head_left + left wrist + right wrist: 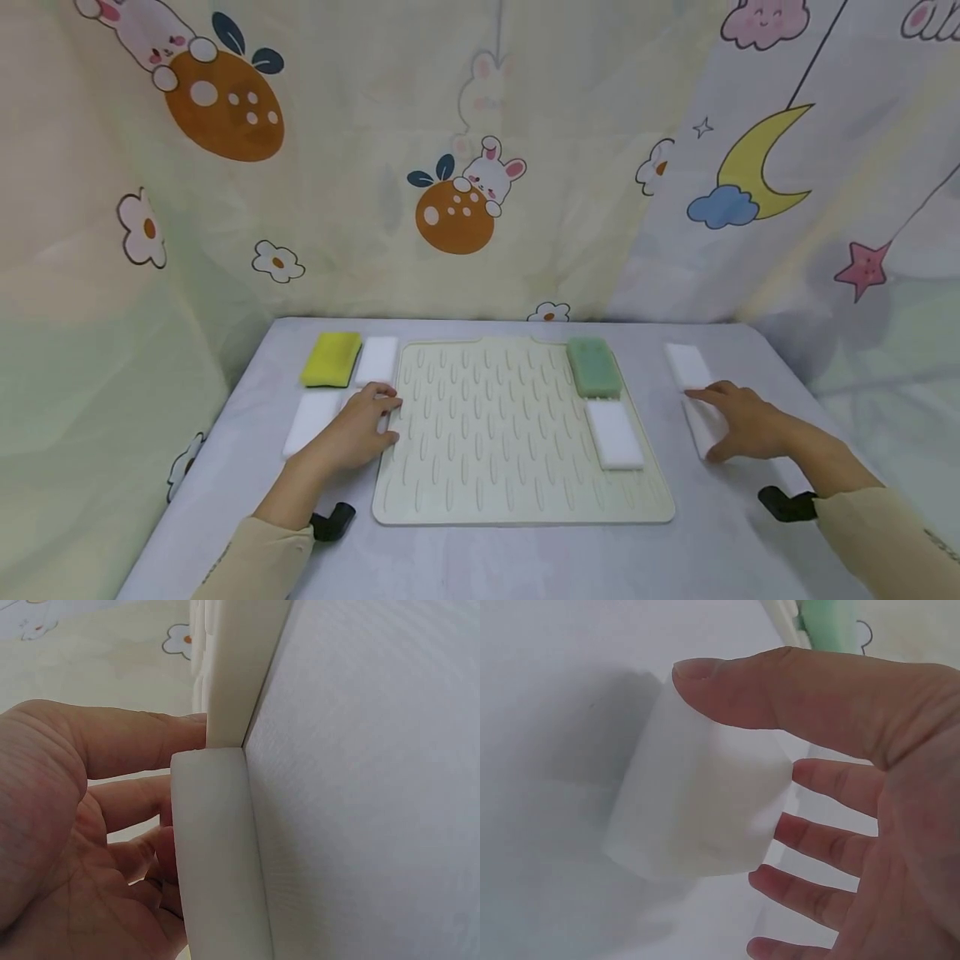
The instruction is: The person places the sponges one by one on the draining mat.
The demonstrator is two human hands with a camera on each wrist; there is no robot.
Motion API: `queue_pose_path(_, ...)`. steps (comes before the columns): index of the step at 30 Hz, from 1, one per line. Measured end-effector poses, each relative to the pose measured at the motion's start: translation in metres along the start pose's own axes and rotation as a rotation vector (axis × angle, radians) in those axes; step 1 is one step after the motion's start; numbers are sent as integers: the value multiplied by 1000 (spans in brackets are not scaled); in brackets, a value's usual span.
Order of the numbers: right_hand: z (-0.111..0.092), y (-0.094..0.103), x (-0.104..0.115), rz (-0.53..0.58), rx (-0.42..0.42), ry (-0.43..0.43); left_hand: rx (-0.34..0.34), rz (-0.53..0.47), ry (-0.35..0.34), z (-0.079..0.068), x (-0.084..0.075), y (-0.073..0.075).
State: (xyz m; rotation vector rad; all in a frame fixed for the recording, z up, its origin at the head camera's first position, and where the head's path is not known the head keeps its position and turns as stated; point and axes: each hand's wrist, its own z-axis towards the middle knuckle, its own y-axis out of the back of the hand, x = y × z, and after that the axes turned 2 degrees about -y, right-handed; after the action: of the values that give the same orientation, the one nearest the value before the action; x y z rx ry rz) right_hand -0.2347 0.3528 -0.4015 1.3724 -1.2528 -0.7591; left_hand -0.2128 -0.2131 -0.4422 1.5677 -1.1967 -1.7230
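As I watch from the head camera, everything turns on the right of the frame: the right hand (742,425) has the near block (703,429) between thumb and fingertips — a light pinch, and I can't tell whether the block is off the table (517,562). Its long axis runs from far to near, at much the slant of the right edge of the mat (495,433), which lies to the left of this grip, well apart. The far block (687,365) sits just beyond the fingertips, and the right hand is the nearer to both. At the mat's left edge I see the left hand (363,433), its thumb meeting that edge; the left block (217,847) hides its fingertips in the wrist view, so I can't tell whether it grips anything. On the mat's right side, the green sponge (594,367) sits beyond the mat block (615,433).
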Motion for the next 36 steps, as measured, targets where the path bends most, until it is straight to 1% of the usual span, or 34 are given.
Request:
queue_pose_path(7,3,12,21,-16,-30,69,3,-14,6,0,1,0)
queue_pose_path(14,8,23,41,-37,-41,103,3,-5,13,0,2,-3)
queue_pose_path(28,32,38,76,-115,-52,101,-1,-14,25,0,-1,-3)
queue_pose_path(33,41,41,88,-114,-46,98,2,-21,32,0,-1,-3)
queue_pose_path(36,47,44,96,-122,-46,111,-1,-16,32,0,-1,-2)
